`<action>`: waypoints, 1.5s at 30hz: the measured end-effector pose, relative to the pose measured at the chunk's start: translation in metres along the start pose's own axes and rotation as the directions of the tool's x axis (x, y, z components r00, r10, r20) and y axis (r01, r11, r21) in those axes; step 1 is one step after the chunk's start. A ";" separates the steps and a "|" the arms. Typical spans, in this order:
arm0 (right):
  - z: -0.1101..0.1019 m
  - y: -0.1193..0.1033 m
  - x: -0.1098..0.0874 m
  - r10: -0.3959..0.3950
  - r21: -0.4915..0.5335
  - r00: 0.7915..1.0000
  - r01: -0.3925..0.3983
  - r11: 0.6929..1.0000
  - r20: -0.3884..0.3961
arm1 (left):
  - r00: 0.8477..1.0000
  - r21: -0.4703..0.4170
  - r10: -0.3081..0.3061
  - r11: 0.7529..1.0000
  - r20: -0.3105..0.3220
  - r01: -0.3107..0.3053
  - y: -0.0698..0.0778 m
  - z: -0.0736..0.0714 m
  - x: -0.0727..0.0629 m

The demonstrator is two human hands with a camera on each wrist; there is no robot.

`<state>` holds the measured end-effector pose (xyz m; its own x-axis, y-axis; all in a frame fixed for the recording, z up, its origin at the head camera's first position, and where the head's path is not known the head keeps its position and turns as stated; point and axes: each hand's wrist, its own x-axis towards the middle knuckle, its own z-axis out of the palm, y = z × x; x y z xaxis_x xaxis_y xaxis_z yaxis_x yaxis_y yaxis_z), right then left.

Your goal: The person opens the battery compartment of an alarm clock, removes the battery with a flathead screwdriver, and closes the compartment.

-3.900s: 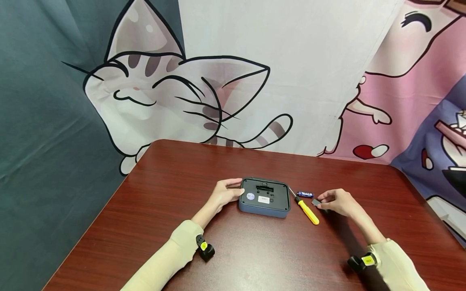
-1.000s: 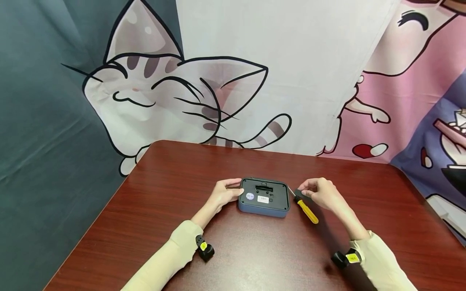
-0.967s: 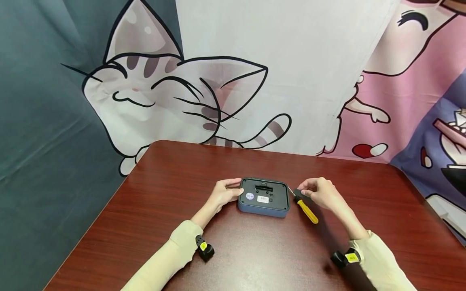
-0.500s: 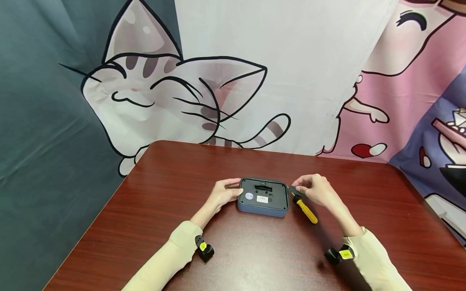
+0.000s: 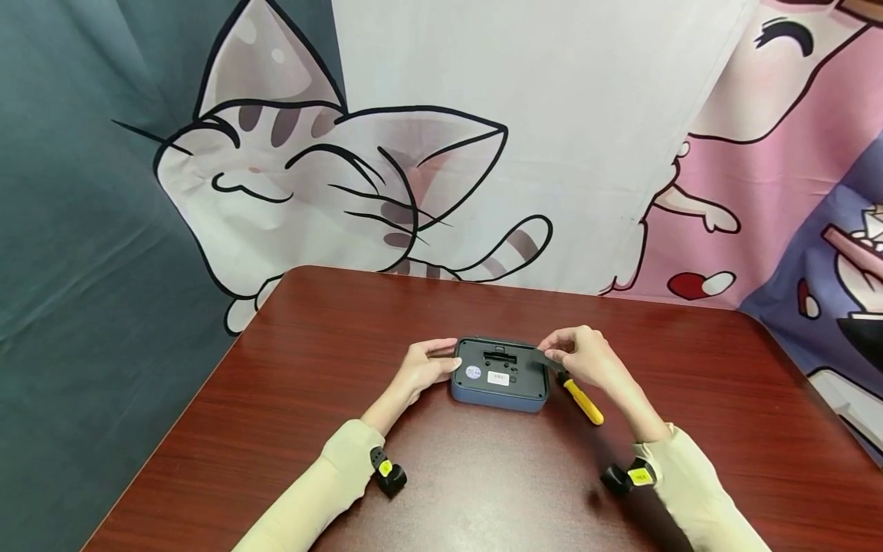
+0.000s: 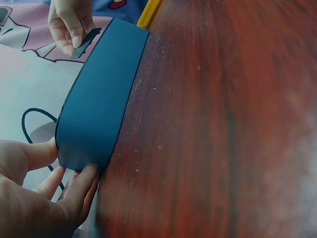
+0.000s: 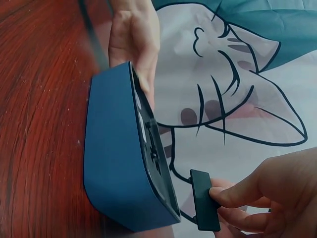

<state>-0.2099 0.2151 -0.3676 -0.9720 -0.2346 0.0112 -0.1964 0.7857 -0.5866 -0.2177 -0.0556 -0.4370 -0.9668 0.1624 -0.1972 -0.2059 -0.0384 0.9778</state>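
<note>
A blue box-shaped device (image 5: 500,401) lies on the table with its black back panel facing up. That panel has a slot-like battery compartment (image 5: 500,357), a round sticker and a white label. My left hand (image 5: 425,368) grips the device's left end, thumb on the panel's edge and fingers against the side. Between thumb and fingers my right hand (image 5: 586,356) pinches a small flat black battery cover (image 7: 204,201). In the head view the cover overlaps the panel's right end; the right wrist view shows it raised above the panel, a gap between them.
A screwdriver with a yellow handle (image 5: 582,401) lies on the brown table (image 5: 386,307) just right of the device, close under the right hand. Behind the table hangs a cloth (image 5: 586,153) printed with cartoon animals.
My right hand has carried the battery cover leftward, from beside the screwdriver to over the device's right end. The blue battery seen earliest is now hidden behind that hand. The left hand stays put.
</note>
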 end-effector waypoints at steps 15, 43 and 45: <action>0.017 -0.009 0.014 -0.013 0.012 1.000 0.012 1.000 0.011 | 1.000 -0.013 -0.005 1.000 0.004 0.005 -0.001 0.001 0.000; 0.034 -0.019 0.035 -0.104 0.015 0.993 0.104 0.994 0.046 | 1.000 -0.007 -0.009 1.000 0.017 0.009 0.002 -0.001 0.001; 0.035 -0.021 0.036 -0.107 0.018 0.993 0.106 0.994 0.046 | 1.000 -0.008 -0.009 1.000 0.015 0.009 0.002 -0.001 0.000</action>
<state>-0.2366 0.1702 -0.3834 -0.9384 -0.3435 0.0361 -0.2960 0.7459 -0.5967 -0.2187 -0.0567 -0.4354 -0.9627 0.1771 -0.2046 -0.2157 -0.0454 0.9754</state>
